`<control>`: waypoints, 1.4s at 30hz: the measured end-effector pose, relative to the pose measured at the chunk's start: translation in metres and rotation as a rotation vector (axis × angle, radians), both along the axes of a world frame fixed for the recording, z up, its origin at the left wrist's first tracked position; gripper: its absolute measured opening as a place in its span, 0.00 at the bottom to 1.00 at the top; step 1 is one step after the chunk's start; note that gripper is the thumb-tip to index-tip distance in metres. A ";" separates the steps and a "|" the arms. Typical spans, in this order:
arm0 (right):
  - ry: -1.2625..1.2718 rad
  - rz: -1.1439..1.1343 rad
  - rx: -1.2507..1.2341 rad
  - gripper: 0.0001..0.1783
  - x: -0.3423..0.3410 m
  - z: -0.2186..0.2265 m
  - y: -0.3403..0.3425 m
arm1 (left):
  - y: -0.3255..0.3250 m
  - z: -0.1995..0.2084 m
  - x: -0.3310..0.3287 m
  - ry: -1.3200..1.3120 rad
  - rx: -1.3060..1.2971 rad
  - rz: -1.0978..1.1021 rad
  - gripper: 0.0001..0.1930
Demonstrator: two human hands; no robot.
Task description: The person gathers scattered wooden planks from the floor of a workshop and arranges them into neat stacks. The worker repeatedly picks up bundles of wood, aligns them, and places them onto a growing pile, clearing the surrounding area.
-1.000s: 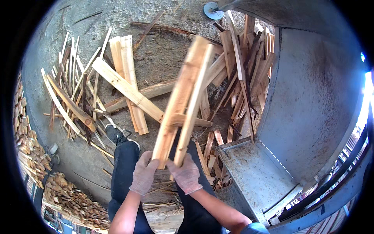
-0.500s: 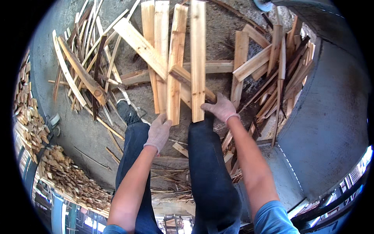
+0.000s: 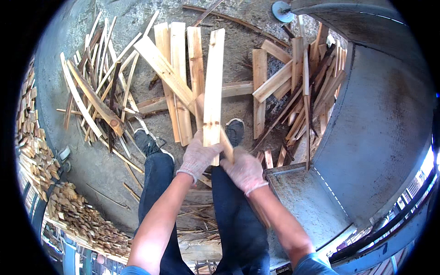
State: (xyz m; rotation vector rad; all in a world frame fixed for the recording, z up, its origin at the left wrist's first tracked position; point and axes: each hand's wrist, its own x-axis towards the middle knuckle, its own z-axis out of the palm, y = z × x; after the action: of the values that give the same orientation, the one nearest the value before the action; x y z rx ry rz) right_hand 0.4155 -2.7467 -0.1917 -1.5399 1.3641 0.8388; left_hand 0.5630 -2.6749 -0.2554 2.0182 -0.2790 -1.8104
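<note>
My left hand (image 3: 198,159), in a pale knitted glove, is closed around the lower end of a long light plank (image 3: 213,82) that points away from me. My right hand (image 3: 244,173), gloved too and slightly blurred, grips the near end of a shorter board (image 3: 226,143). That board slants up to the left and passes behind the long plank. Just beyond my hands, more planks lie side by side, among them a knotty plank (image 3: 195,55) and a pale plank (image 3: 179,68). A slanting plank (image 3: 165,71) crosses over toward the left.
Thin strips and a curved bark-edged slab (image 3: 94,96) are heaped at left. Boards and offcuts (image 3: 316,87) pile up at right beside a large grey metal panel (image 3: 385,123). Stacked wood pieces (image 3: 82,220) line the lower left. A crosswise timber (image 3: 237,89) lies beyond the planks.
My left hand has moved up and right onto the long plank. My right hand has come down and left with the short board. The view has shifted, showing more floor at the top.
</note>
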 end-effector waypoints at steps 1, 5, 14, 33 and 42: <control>0.001 0.057 -0.004 0.28 -0.002 0.009 0.005 | -0.005 0.001 -0.001 0.026 0.025 0.006 0.34; 0.101 -0.204 0.059 0.29 -0.017 0.040 -0.005 | -0.011 0.024 0.008 -0.163 -0.002 0.114 0.30; -0.365 -0.597 -0.080 0.28 0.072 0.007 -0.080 | 0.043 0.006 0.031 -0.326 -0.021 -0.133 0.35; 0.366 -0.037 -0.653 0.55 -0.088 -0.124 -0.263 | 0.022 0.009 0.158 -0.840 -0.053 -0.148 0.34; 0.385 0.103 -0.730 0.51 -0.105 -0.164 -0.289 | -0.167 -0.078 -0.091 -0.194 -0.217 -0.527 0.35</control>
State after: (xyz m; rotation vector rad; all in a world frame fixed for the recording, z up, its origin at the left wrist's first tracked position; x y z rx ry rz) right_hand 0.3110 -3.0361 -0.3555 -2.0802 2.0359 0.7623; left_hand 0.4719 -2.8422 -0.3337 2.0909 -1.1048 -1.7611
